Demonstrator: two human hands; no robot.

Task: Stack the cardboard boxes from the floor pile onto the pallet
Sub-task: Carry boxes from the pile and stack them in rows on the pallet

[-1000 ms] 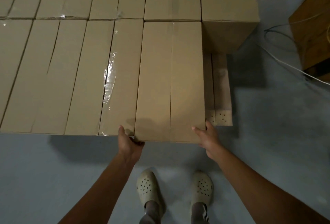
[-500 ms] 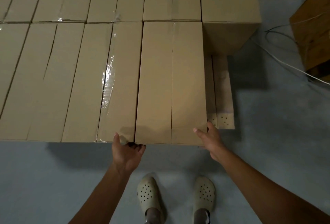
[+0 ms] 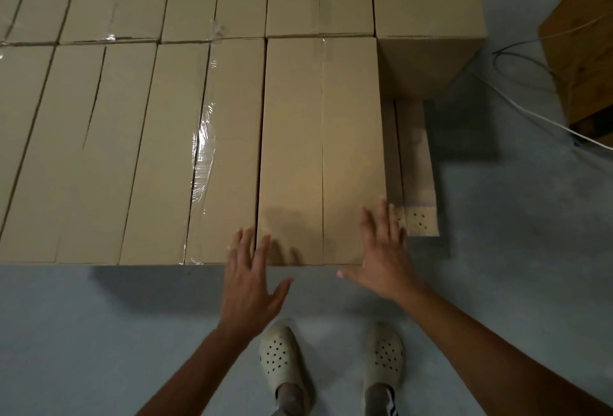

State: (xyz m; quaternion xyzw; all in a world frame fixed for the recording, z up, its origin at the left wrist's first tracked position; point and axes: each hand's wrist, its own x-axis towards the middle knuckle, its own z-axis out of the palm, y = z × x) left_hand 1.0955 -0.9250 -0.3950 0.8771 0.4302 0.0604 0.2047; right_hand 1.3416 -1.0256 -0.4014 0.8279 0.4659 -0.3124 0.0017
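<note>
A long brown cardboard box point(image 3: 320, 150) lies at the right end of the near row of stacked boxes, flush with its neighbours. My left hand point(image 3: 250, 278) hovers with spread fingers over the box's near left corner, holding nothing. My right hand point(image 3: 384, 249) is spread flat over the near right corner; whether it touches the box I cannot tell. A strip of the wooden pallet point(image 3: 414, 166) shows to the right of the box. Behind it stands a taller box point(image 3: 428, 10).
Several taped boxes point(image 3: 116, 150) fill the rows to the left and behind. White and dark cables point(image 3: 530, 110) run across the grey floor at the right, beside a wooden crate point(image 3: 583, 50). My two feet in pale clogs point(image 3: 331, 362) stand just before the stack.
Both hands let go of the box's near edge and lifted, with fingers now spread over its top corners. The box now sits level with the row's front edge.
</note>
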